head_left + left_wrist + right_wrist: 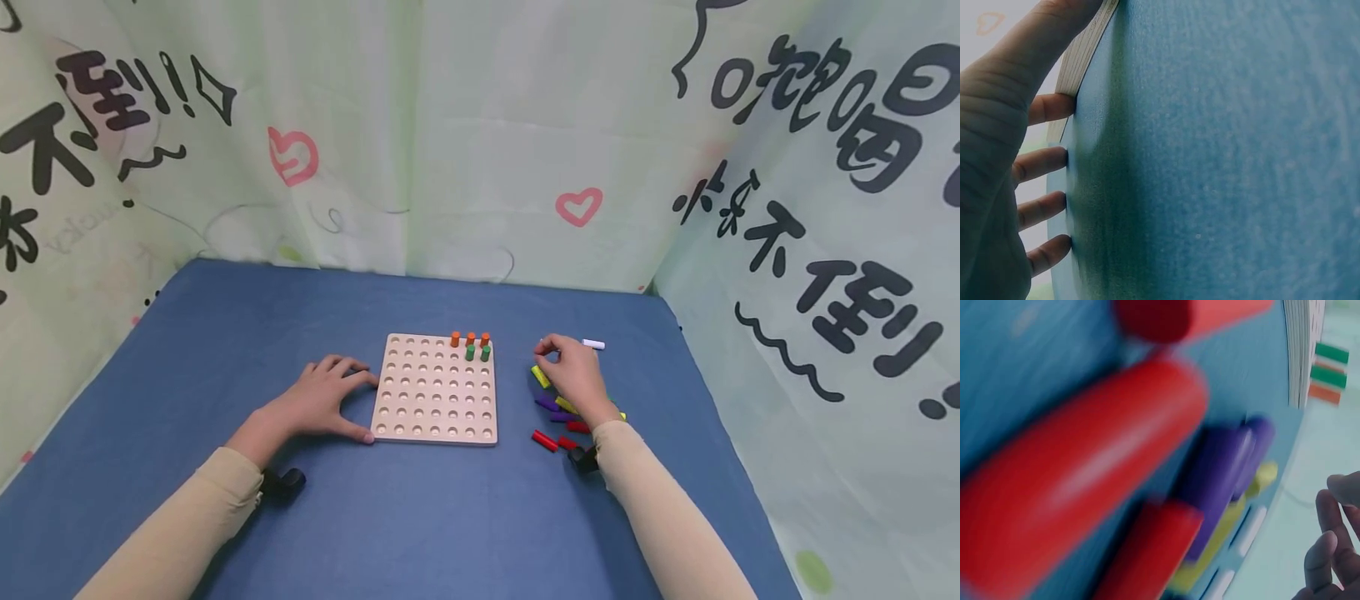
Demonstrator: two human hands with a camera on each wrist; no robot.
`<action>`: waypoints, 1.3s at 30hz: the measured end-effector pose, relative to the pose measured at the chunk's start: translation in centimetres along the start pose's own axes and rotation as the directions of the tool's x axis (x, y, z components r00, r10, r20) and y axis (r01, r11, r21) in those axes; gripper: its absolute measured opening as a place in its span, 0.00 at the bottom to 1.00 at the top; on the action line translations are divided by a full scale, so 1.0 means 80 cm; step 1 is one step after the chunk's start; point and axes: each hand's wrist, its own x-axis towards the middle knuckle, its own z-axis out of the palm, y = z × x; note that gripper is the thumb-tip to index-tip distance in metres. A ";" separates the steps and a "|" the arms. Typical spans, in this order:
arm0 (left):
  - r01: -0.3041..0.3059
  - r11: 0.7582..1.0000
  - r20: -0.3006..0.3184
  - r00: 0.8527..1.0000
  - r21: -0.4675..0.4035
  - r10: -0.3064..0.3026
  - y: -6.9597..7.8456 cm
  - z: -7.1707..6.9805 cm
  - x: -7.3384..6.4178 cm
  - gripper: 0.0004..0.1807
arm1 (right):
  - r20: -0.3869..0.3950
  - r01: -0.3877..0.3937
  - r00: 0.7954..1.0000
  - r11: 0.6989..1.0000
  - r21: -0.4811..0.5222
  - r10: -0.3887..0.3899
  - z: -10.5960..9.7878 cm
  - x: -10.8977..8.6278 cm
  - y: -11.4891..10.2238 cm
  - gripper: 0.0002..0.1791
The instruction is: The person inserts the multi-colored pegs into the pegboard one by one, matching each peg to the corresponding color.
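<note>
A square pale wooden pegboard (pixel 435 390) lies on the blue table, its top right corner holding three orange pegs (pixel 455 339) and two green pegs (pixel 470 353). My left hand (pixel 324 402) rests at its left side, fingers spread; the thumb touches the near left corner and a fingertip meets the left edge. Over the loose pegs right of the board hovers my right hand (pixel 576 372), fingers loosely bent, thumb and index tips close together. I see no peg between them. In the right wrist view those fingers (pixel 1330 540) are up in the air, past the pegs.
Loose red pegs (pixel 544 441), purple pegs (pixel 547 404), a yellow peg (pixel 540 377) and a white peg (pixel 593 344) lie around the right hand, partly hidden by it. A printed curtain (pixel 480 150) encloses the back and sides of the blue table (pixel 420 525).
</note>
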 end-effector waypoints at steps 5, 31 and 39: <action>0.012 1.000 -0.008 1.000 -0.004 -0.012 -0.003 -0.001 -0.002 0.50 | -0.002 -0.047 0.999 0.999 -0.023 0.047 -0.020 -0.001 0.020 0.05; 0.013 1.000 -0.003 1.000 -0.008 -0.013 0.000 0.003 0.000 0.50 | 0.159 -0.245 0.955 0.968 -0.060 0.251 -0.058 -0.050 0.101 0.23; 0.001 1.000 -0.009 1.000 -0.005 -0.002 -0.001 0.005 -0.001 0.50 | 0.093 -0.223 0.969 0.973 -0.063 0.228 -0.058 -0.051 0.104 0.25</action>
